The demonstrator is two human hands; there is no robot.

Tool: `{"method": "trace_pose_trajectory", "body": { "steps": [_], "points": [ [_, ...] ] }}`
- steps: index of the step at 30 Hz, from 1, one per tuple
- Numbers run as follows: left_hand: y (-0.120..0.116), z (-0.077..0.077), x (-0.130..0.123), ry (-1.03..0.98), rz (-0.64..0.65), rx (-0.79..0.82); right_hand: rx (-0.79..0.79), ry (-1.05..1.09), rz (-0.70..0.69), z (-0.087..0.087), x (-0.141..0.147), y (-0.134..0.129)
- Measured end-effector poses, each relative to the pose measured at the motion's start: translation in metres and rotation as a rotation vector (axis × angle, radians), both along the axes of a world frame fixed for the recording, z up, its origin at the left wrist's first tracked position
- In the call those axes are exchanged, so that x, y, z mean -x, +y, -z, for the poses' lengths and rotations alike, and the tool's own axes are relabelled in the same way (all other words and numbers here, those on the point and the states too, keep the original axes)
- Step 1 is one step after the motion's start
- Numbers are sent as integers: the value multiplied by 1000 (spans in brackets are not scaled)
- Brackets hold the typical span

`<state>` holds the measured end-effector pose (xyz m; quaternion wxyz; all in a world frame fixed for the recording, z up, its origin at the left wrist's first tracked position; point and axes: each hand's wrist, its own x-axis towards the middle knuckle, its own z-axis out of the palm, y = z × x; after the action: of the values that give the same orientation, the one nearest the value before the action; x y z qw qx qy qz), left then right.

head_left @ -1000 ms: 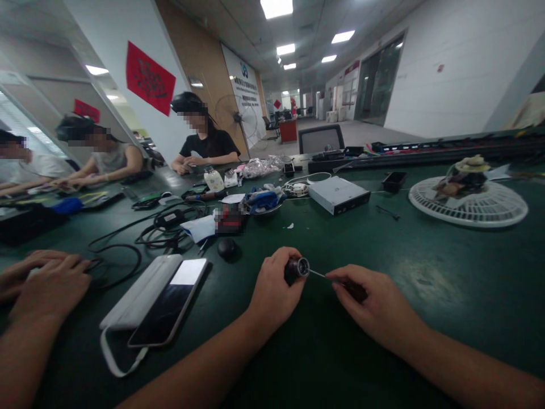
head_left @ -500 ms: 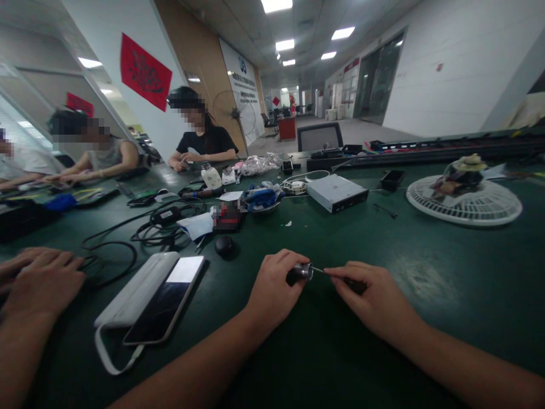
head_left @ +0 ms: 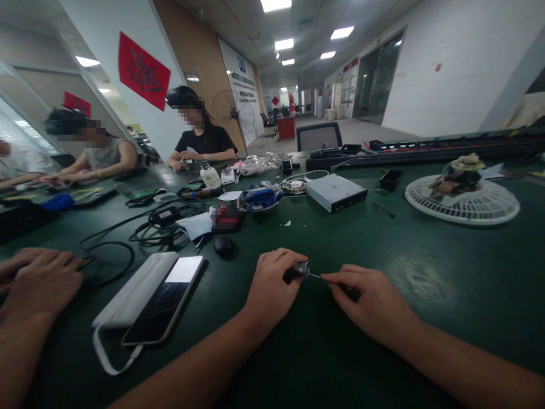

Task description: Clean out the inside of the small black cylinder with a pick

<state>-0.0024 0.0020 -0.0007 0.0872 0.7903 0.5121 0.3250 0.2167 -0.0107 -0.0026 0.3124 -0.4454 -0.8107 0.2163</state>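
Above the green table, my left hand (head_left: 270,289) is closed round a small dark cylinder (head_left: 301,269) with a shiny metal end facing right. Most of its body is hidden by the fingers, so its kind is unclear. My right hand (head_left: 374,301) grips a screwdriver (head_left: 352,292) by its dark handle, the index finger stretched along it. The thin shaft points left, and its tip meets the open-looking metal end of the cylinder; whether it goes inside cannot be made out.
Left of me lie a phone (head_left: 164,304), a white power bank (head_left: 131,292) and another person's hands (head_left: 45,281). Farther off are a mouse (head_left: 223,245), black cables (head_left: 131,250), blue gloves (head_left: 260,196), a disc drive (head_left: 336,193) and a white fan grille (head_left: 462,204). People sit across the table.
The cylinder's metal end has turned slightly, and the screwdriver now tilts a little more downward to the right. Both hands stay almost in place; the view has shifted slightly.
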Motion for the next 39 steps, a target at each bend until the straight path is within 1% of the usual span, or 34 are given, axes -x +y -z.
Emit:
{"method": "trace_pose_trajectory", "body": {
  "steps": [2,3,5,7,8,10,12,13,15,17,19,21,23,25,29,30,32,34,36,38,39],
  "points": [
    [0,1,0,11,-1,-14,1,12,-51,0,0,0],
    [1,1,1,16,8,-16,-2,29,-49,0,-1,0],
    [1,1,0,18,25,-18,-9,48,7,0,-1,0],
    [1,1,0,18,21,-27,-15,7,62,0,0,0],
    [1,1,0,18,9,-37,-25,-27,69,0,0,-1],
    [1,0,0,20,-10,-58,-57,-76,18,1,1,-3],
    [0,0,0,21,-4,-70,-84,-48,-35,1,0,-4],
    [0,0,0,20,4,-74,-87,-18,-36,1,0,-4],
    [0,-1,0,20,14,-85,-71,10,8,1,0,-4],
    [-1,-1,0,18,2,-101,-63,-23,38,1,0,-3],
    [-1,-1,0,13,-7,-109,-79,-48,-23,1,0,-3],
    [0,-1,1,8,9,-109,-96,-22,-68,1,0,-4],
    [0,-1,1,4,40,-101,-95,2,-31,0,0,-5],
    [1,-2,1,-2,52,-92,-85,-25,20,-1,0,-5],
    [1,-2,0,-9,34,-88,-114,-74,-82,-2,-1,-5],
    [0,-1,0,-7,44,-85,-130,-64,-83,-2,-1,-5],
    [0,-1,-1,-4,61,-74,-147,-64,-29,-1,0,-6],
    [0,-1,-1,-7,43,-57,-132,-117,11,-1,0,-6],
    [-1,-2,-1,-12,18,-46,-116,-165,-27,0,1,-7],
    [-2,-3,-1,-9,29,-44,-118,-152,-74,0,1,-8],
    [-2,-3,-1,-6,42,-42,-123,-128,-76,1,1,-8]
  ]
}}
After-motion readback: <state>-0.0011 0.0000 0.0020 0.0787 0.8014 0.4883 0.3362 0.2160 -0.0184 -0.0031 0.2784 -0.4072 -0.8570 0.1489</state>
